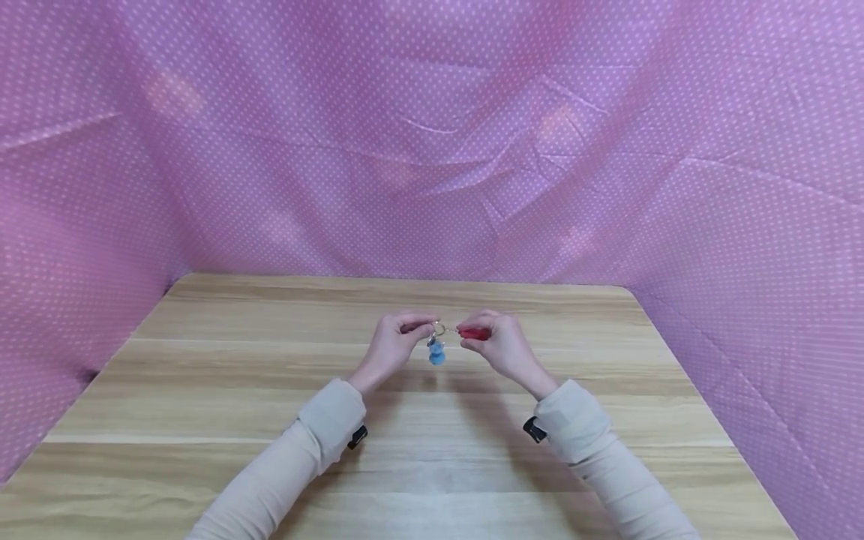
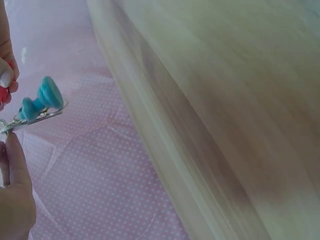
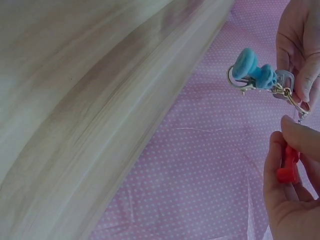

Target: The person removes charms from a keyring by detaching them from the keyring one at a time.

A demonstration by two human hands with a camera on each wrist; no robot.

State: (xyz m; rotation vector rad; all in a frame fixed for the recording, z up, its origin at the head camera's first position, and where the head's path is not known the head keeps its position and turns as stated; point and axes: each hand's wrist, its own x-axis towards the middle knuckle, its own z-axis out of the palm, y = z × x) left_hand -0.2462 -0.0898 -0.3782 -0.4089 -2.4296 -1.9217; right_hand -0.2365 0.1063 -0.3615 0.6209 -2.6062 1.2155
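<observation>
Two beige sleeves [image 1: 317, 435] are extending from the near edge of the head view, each carrying a black strap at the wrist. The forearms are converging over the middle of the wooden desk [image 1: 202, 390], with the hands raised above its surface.

The left hand [image 1: 394, 346] is pinching the metal key ring [image 1: 439, 328] between thumb and fingertips, with its fingers curled around the ring's left side. The right hand [image 1: 496, 341] is pinching a red charm [image 1: 472, 333] that is sitting at the right side of the same ring; its fingers are curled round the charm. The two hands are standing close together, almost touching, with only the ring between them.

A blue charm [image 1: 436, 352] is hanging from the ring by a small metal clasp, dangling between the hands and clear of the desk. In the right wrist view, the blue charm [image 3: 252, 70] is sitting on a silver clasp, next to a small silver tag held against the left hand's fingers [image 3: 300, 45], and the red charm [image 3: 288, 167] is lying in the right hand's grip.

Beyond the desk, a pink dotted cloth [image 1: 432, 150] is enclosing the far side and both flanks.
</observation>
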